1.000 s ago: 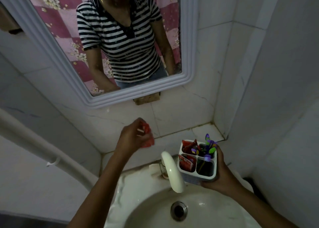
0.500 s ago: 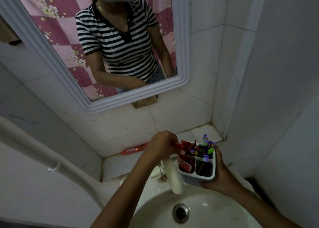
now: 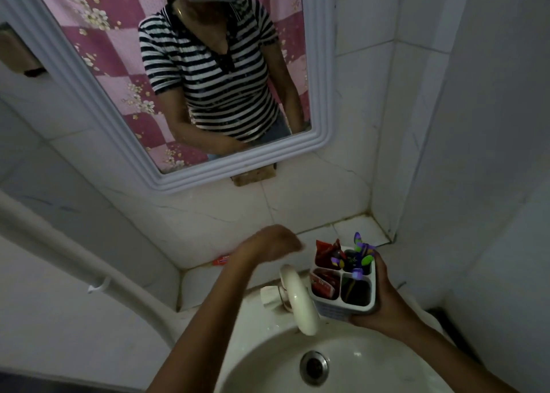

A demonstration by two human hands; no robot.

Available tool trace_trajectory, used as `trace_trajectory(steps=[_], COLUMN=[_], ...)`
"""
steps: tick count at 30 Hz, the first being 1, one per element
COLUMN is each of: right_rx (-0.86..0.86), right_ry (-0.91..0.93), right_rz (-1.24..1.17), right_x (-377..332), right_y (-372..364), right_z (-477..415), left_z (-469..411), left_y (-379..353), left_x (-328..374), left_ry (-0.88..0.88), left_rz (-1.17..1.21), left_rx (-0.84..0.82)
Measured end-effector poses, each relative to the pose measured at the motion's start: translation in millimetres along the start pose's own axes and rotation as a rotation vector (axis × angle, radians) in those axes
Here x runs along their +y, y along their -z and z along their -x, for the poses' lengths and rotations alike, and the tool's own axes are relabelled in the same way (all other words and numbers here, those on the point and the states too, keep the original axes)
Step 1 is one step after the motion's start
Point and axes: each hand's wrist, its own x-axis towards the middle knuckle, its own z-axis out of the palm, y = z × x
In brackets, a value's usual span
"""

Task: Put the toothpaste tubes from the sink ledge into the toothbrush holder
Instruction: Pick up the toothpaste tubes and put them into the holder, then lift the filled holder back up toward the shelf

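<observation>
- Right hand (image 3: 384,300) grip wrapped around the outer side of the toothbrush holder (image 3: 342,288), thumb up along its right wall, fingers underneath; holder held up over the right rim of the sink (image 3: 268,360), slightly tilted.
- Left hand (image 3: 269,243) grip loosely curled, holding nothing visible; it hovers above the ledge (image 3: 354,229), just left of the holder and not touching it.
- Holder: white, four compartments. Far-left one has a red tube (image 3: 326,251) sticking up past the rim; near-left one has a second red tube (image 3: 323,284) sunk below the rim; far-right one packed with toothbrushes (image 3: 361,251), purple and green heads, count unclear; near-right one dark, one purple brush head at its far edge.
- One more toothpaste tube (image 3: 221,261) lies flat on the ledge at the wall joint, red-orange, partly hidden behind the left forearm, well left of the holder.
- Tubes visible: three, two in holder, one on ledge.
- Faucet (image 3: 299,300) curves down right next to the holder's left wall, almost touching; tight gap there.
- Ledge is narrow, closed by wall tiles at the back and the corner on the right; its corner part behind the holder is bare.
- Open room above the basin and around the drain (image 3: 314,366).
- Mirror (image 3: 320,94) above the ledge, white frame.
</observation>
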Motion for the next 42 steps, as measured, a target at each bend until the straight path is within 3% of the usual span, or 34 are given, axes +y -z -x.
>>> trace_trajectory(steps=[4,9,12,15,17,19,21,23,27,29,31,33,34,36,38,42], right_rx=[0.003,0.006,0.011,-0.001,-0.003,-0.006,-0.020,-0.010,-0.010,-0.038,-0.082,-0.060,-0.042,-0.101,-0.022,0.130], right_ry=[-0.008,-0.043,-0.060,-0.068,-0.057,-0.079,-0.097,-0.062,0.004,-0.024,0.009,-0.136,-0.140,-0.094,-0.011,-0.022], right_rz=[0.009,0.107,0.078,0.101,0.084,0.090,0.158,0.198,0.231,0.415,0.373,-0.102,-0.142,-0.076,0.144,0.022], right_x=[10,14,17,15,17,18,20,16,17,16,4,-17,-25,-27,-10,-5], right_y=[0,4,5,2,3,4,4,3,4,10,11,5,2,-4,1,6], right_z=[0,1,0,1,0,0,1,0,0,2,-2,0,-2,-13,-11,-2], left_z=[-32,-43,-47,-43,-34,-19,4,31,60,57,47,38,35,33,37,46], left_y=[-18,-68,-80,-80,-69,-49,-26,-7,-1,-15,-34,-48,-53,-53,-45,-31], left_x=[-82,-141,-151,-148,-135,-115,-80,-36,39,60,72,75,74,66,57,36], left_ry=[0.221,0.225,0.205,0.149,0.124,0.087,-0.043,-0.244,-0.481,-0.487,-0.471,-0.480,-0.491,-0.480,-0.432,-0.258], left_rz=[-0.148,-0.431,-0.442,-0.457,-0.356,-0.117,0.121,0.347,0.490,0.380,0.159,-0.031,-0.074,-0.011,0.155,0.223], left_rx=[0.329,0.274,0.305,0.227,0.252,0.442,0.696,0.817,0.531,0.405,0.361,0.351,0.349,0.338,0.360,0.556])
